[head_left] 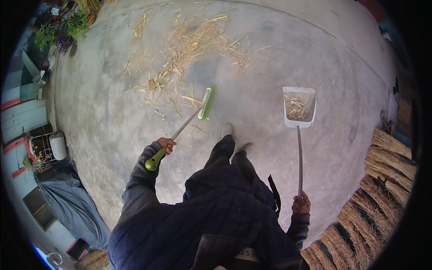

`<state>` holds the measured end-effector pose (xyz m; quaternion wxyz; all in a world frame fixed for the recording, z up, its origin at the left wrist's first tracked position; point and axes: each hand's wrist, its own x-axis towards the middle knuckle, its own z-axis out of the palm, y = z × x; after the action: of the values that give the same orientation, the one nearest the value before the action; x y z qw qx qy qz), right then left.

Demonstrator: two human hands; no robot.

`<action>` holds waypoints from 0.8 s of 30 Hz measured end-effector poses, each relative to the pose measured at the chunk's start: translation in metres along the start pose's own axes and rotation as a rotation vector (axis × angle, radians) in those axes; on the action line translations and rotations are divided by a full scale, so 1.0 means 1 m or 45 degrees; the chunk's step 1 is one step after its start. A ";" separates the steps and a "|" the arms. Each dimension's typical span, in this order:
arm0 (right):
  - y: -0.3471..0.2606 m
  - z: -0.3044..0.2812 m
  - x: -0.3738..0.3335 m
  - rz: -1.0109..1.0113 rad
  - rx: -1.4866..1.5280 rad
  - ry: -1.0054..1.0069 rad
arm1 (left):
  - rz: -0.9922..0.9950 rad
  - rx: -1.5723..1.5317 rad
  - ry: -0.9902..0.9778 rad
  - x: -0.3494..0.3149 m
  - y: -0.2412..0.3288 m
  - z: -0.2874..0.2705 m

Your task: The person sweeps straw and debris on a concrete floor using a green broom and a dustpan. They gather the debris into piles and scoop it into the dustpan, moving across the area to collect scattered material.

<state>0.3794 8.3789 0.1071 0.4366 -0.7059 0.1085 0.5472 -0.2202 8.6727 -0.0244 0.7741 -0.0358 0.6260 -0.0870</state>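
Note:
My left hand (167, 146) is closed around the handle of a broom with a green grip end. The broom's head (204, 103), white with green bristles, rests at the near edge of scattered straw (180, 58) on the concrete floor. On the right, my right hand (301, 204) grips the long thin handle of a white dustpan (299, 123). Some straw bits (296, 107) lie inside the pan, which is out in front of me and well apart from the broom.
Bundles of dry stalks (360, 220) line the right side. At the left are a dark tarp (74, 202), a white cylinder (57, 145) and a metal rack. Green plants (74, 27) stand at the far left. My feet (227, 130) are between broom and dustpan.

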 end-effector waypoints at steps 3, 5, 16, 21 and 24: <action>-0.004 0.000 0.012 -0.012 0.054 -0.011 | -0.008 -0.055 0.032 -0.019 0.038 -0.012; -0.007 -0.001 0.022 -0.017 0.065 0.000 | 0.079 0.088 0.269 -0.027 0.052 0.006; -0.073 -0.005 0.118 -0.061 0.281 -0.135 | 0.194 0.097 -0.319 -0.021 0.146 0.202; -0.136 -0.005 0.142 -0.059 0.200 -0.009 | 0.051 0.017 -0.568 0.048 0.232 0.326; -0.171 0.013 0.146 -0.045 0.150 0.093 | 0.009 0.045 -0.650 0.083 0.308 0.367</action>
<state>0.5342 8.5376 0.0656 0.4826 -0.7003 0.1440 0.5058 0.1820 8.9405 -0.0770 0.9078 -0.0409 0.4089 -0.0835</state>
